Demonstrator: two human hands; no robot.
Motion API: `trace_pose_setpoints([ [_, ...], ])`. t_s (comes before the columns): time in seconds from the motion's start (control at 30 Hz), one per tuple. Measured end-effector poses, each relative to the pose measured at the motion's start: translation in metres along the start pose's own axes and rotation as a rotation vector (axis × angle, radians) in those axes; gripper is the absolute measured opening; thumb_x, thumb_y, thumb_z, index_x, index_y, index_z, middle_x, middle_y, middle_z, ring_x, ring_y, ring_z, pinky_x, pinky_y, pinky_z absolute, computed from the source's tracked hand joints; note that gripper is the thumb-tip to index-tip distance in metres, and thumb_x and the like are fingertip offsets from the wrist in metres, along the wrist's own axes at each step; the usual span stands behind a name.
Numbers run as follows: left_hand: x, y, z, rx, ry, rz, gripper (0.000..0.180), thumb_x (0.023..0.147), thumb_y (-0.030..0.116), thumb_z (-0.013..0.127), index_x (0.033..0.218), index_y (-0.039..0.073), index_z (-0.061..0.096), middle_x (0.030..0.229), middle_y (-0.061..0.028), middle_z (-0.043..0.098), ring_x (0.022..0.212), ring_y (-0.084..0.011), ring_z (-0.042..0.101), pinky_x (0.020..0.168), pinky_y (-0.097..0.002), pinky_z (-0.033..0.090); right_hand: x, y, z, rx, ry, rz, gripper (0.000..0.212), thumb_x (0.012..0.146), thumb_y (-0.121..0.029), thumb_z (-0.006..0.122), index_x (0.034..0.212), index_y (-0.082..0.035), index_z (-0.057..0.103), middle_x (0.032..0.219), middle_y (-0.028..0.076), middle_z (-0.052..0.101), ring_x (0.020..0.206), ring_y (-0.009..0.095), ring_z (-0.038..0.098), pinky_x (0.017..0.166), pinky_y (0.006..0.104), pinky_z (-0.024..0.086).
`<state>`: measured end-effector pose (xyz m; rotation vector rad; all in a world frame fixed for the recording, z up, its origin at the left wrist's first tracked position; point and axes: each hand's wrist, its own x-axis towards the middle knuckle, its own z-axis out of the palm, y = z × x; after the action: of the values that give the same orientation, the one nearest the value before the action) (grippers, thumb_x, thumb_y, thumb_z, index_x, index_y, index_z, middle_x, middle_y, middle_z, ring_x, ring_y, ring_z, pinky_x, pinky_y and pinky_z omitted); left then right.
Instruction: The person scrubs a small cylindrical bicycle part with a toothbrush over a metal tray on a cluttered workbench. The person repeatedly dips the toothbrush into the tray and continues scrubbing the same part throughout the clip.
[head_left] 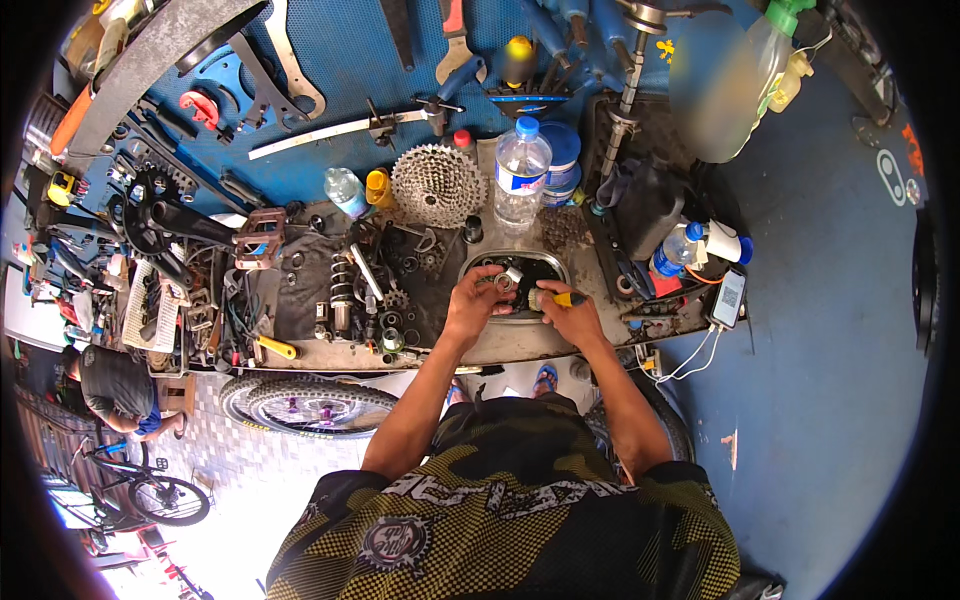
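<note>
My left hand (pixel 470 308) pinches a small silver metal part (pixel 508 279), ring-shaped at one end, over a metal tray (pixel 515 252) on the workbench. Dark liquid appears to lie inside the tray. Close beside it, my right hand (pixel 572 318) grips a brush with a yellow and black handle (pixel 570 299). Its pale bristles face the metal part; whether they touch it I cannot tell. Just behind the tray stands a small black cylinder (pixel 473 230).
A large bicycle cassette (pixel 438 187) and a clear water bottle (pixel 522 175) stand behind the tray. Left of it lie a coil-spring shock (pixel 342 290) and loose parts. A phone (pixel 731 298) with a white cable is at the right. Bicycle wheels (pixel 315 405) lean below the bench.
</note>
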<state>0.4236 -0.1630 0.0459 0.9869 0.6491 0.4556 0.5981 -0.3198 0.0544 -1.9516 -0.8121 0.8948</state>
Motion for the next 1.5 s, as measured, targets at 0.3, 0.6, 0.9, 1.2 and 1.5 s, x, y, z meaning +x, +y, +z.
trace_pose_setpoints([
  [0.3, 0.007, -0.016, -0.004, 0.028, 0.092, -0.035, 0.035, 0.108, -0.004, 0.059, 0.142, 0.001, 0.061, 0.121, -0.015, 0.076, 0.114, -0.028, 0.078, 0.095, -0.0389, 0.068, 0.003, 0.006, 0.001, 0.037, 0.111, -0.162, 0.027, 0.099, -0.032, 0.081, 0.111, -0.008, 0.079, 0.097, 0.011, 0.08, 0.095, 0.021, 0.077, 0.087, 0.0354, 0.058],
  [0.6, 0.006, -0.011, 0.001, 0.197, 0.136, -0.036, 0.029, 0.11, -0.005, 0.055, 0.136, 0.0, 0.066, 0.117, -0.0123, 0.076, 0.105, -0.0203, 0.078, 0.089, -0.0341, 0.069, -0.005, -0.027, -0.004, 0.074, 0.042, -0.374, 0.025, 0.097, -0.025, 0.084, 0.113, -0.006, 0.083, 0.101, 0.009, 0.082, 0.095, 0.014, 0.076, 0.084, 0.032, 0.058],
  [0.9, 0.005, -0.01, -0.002, 0.292, 0.141, -0.004, 0.025, 0.11, -0.003, 0.056, 0.132, -0.004, 0.068, 0.113, -0.0158, 0.08, 0.1, -0.0224, 0.082, 0.084, -0.0343, 0.069, -0.016, -0.049, -0.014, -0.176, 0.047, -0.669, 0.028, 0.092, -0.025, 0.087, 0.113, -0.008, 0.082, 0.102, 0.013, 0.08, 0.097, 0.035, 0.076, 0.088, 0.0444, 0.059],
  [1.2, 0.006, -0.011, 0.001, 0.317, 0.109, -0.003, 0.026, 0.11, -0.003, 0.054, 0.132, -0.007, 0.067, 0.112, -0.0146, 0.08, 0.101, -0.023, 0.082, 0.084, -0.0329, 0.069, -0.009, -0.043, -0.022, -0.235, 0.058, -0.757, 0.024, 0.094, -0.021, 0.085, 0.112, -0.006, 0.081, 0.094, 0.013, 0.075, 0.09, 0.035, 0.071, 0.08, 0.0454, 0.058],
  [1.5, 0.006, -0.013, -0.007, 0.318, 0.075, -0.06, 0.027, 0.113, 0.0, 0.054, 0.134, -0.009, 0.068, 0.114, -0.0138, 0.077, 0.1, -0.0251, 0.082, 0.083, -0.0319, 0.07, -0.012, -0.055, -0.028, -0.278, 0.024, -0.806, 0.025, 0.093, -0.02, 0.086, 0.114, -0.007, 0.08, 0.098, 0.012, 0.076, 0.093, 0.034, 0.071, 0.081, 0.0443, 0.058],
])
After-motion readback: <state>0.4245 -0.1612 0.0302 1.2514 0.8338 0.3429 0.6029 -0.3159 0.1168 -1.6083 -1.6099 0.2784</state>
